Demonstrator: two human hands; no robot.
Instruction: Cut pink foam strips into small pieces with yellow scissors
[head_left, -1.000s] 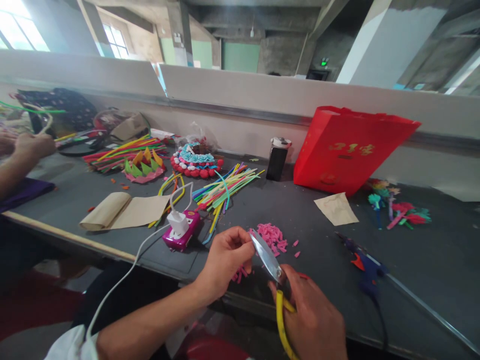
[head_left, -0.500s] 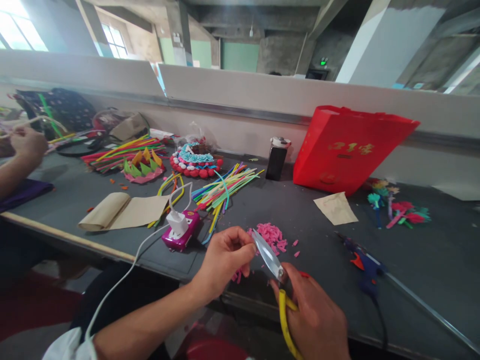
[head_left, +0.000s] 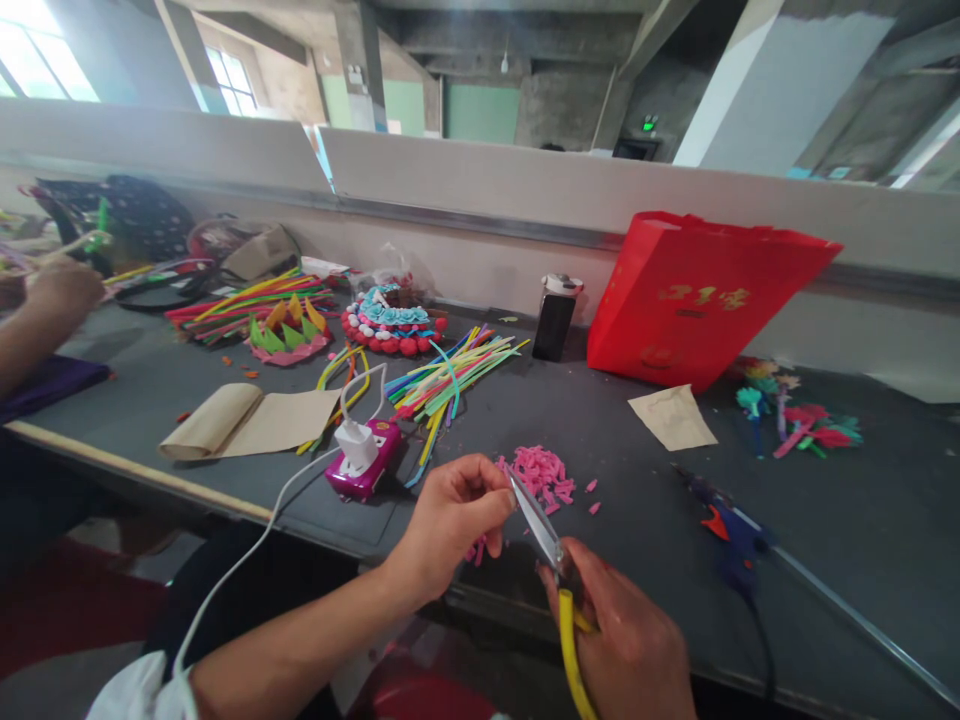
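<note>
My right hand [head_left: 626, 640] is wrapped round a pair of scissors [head_left: 538, 522] with yellow-covered handles. Their blades point up and to the left and look nearly together. My left hand [head_left: 457, 515] is closed in a pinch at the blade tips; whatever lies between thumb and fingers is too small or hidden to make out. Just beyond the blades lies a pile of small pink cut pieces [head_left: 541, 472] on the dark table [head_left: 600, 580]. A few more pink bits show below my left hand, partly hidden by it.
Left of my hands sits a purple power socket [head_left: 382, 460] with a white plug and cable. Behind are a bundle of coloured strips [head_left: 465, 375], a black bottle [head_left: 555, 320] and a red bag [head_left: 697, 300]. A glue gun [head_left: 724, 520] lies right. Another person's hand [head_left: 66, 290] works at far left.
The scissors have turned slightly in my right hand and their blades look narrower. My left hand keeps its pinch almost in place. At far left, the other person's hand has shifted a little.
</note>
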